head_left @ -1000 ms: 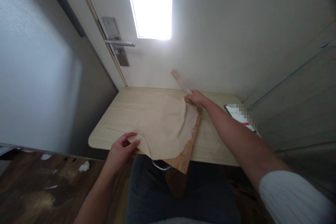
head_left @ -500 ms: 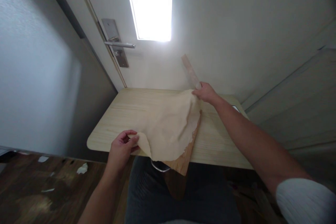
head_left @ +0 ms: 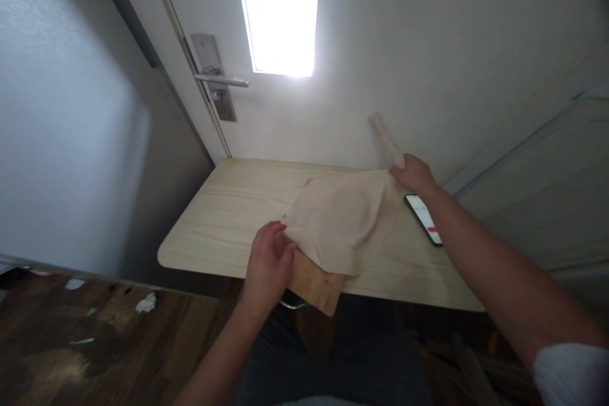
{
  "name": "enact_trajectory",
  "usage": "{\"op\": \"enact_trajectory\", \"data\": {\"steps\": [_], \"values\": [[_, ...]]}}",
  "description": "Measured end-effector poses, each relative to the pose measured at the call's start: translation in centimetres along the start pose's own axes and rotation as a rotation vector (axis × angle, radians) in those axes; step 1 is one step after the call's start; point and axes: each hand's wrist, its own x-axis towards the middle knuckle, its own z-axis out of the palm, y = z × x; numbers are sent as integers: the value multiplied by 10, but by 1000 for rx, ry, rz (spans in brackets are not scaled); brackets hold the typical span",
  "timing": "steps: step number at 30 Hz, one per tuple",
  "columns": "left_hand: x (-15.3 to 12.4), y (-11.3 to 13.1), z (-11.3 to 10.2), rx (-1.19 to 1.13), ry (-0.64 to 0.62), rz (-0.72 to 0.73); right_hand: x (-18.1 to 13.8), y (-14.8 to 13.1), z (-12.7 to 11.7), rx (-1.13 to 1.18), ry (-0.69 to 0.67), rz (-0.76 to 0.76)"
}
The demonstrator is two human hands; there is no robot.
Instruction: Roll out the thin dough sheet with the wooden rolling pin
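Note:
A thin, pale sheet of what looks like rolled-out dough (head_left: 340, 216) lies over a wooden board (head_left: 316, 288), its right part stretched past the board. My left hand (head_left: 269, 263) has its fingers curled and its thumb against the sheet's near-left edge, which it seems to pinch. Up at the far right corner, my right hand (head_left: 415, 174) grips both that corner and a rolling pin (head_left: 387, 139). The pin is tilted, its free end pointing up and left towards the door. The right hand's fingertips are partly hidden.
The board rests on a light wooden table (head_left: 209, 222) pushed against a white door with a lever handle (head_left: 222, 80). A lit phone (head_left: 424, 219) lies under my right forearm. Paper scraps (head_left: 146, 302) are on the floor at the left.
Both hands have moved right, dragging the sheet rightward across the board. The rolling pin went along with my right hand. More of the phone now shows, and the board's far-left corner is uncovered.

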Motion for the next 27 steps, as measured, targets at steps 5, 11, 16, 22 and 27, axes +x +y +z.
{"op": "enact_trajectory", "data": {"steps": [5,11,16,22,27], "values": [[-62,16,21,368,-191,346,-14,-5,17,-82,52,-53],[-73,7,15,516,-266,350,-47,-33,16,-66,-82,-214],[-58,-12,-22,549,-329,375,-96,-52,30,9,-209,-382],[-16,-43,-76,595,-461,355,-147,-66,53,116,-134,-507],[29,-68,-112,794,-468,341,-179,-73,55,86,-89,-550]]}}
